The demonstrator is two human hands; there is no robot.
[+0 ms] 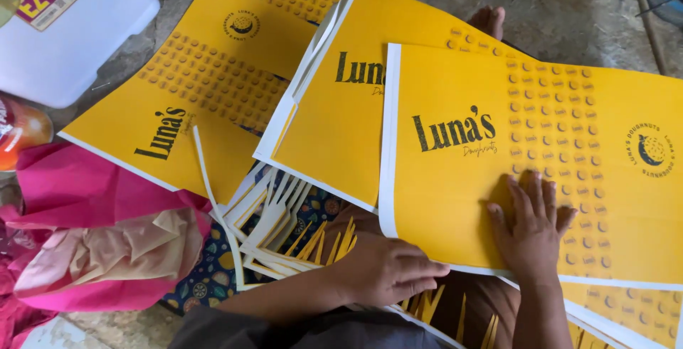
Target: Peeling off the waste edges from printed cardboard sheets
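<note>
— What is the person holding down there on the floor point(569, 7)?

— A big yellow sheet point(455, 199) with a white edge. It lies on top of a pile, over other yellow sheets point(334, 135). The right hand point(532, 231) is flat on it, fingers spread wide, pressing near the bottom edge.

— And the other hand?

— The left hand point(388, 269) is curled loosely at the sheet's lower left corner, just under the edge. I can't tell if it pinches anything.

— Is the sheet heavy?

— I think not. It looks thin and light, like paper. It would bend and flop if you lifted it by one corner. It could crease or tear too, so I'd take it by two edges, one hand on each side.

— Is it slippery?

— Maybe a bit. Sheets on sheets slide easily. A flat palm keeps it from moving.

— What else is around?

— Thin cut strips point(277, 221), white and yellow, lie just left of the sheet. Crumpled pink paper point(78, 192) sits further left, near a white box point(78, 36).
</note>
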